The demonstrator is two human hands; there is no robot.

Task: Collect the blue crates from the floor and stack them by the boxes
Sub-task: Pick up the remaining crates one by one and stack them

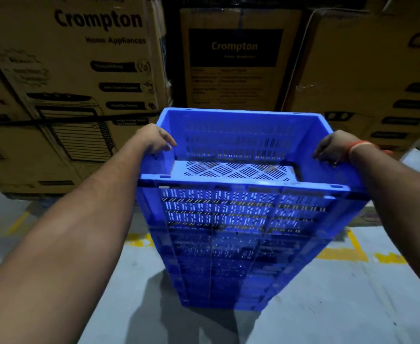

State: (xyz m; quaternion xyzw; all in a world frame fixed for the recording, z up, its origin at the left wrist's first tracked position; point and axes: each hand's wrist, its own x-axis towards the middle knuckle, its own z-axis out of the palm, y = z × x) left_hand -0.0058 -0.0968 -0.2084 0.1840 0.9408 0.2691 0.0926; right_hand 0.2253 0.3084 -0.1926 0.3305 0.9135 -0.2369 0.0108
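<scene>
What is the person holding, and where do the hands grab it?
The top blue crate of the stack, gripped at its two short end rims: left hand on one, right hand on the other.

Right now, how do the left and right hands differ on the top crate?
The left hand grips the top crate at its left rim with a bare wrist; the right hand grips the right rim and has an orange band at the wrist. Both close over the rim from outside, at about the same height.

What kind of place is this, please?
Most likely a warehouse or storeroom. Big cardboard appliance boxes printed "Crompton" are stacked high, the concrete floor has yellow painted lines, and a stack of blue crates stands before the boxes.
</scene>
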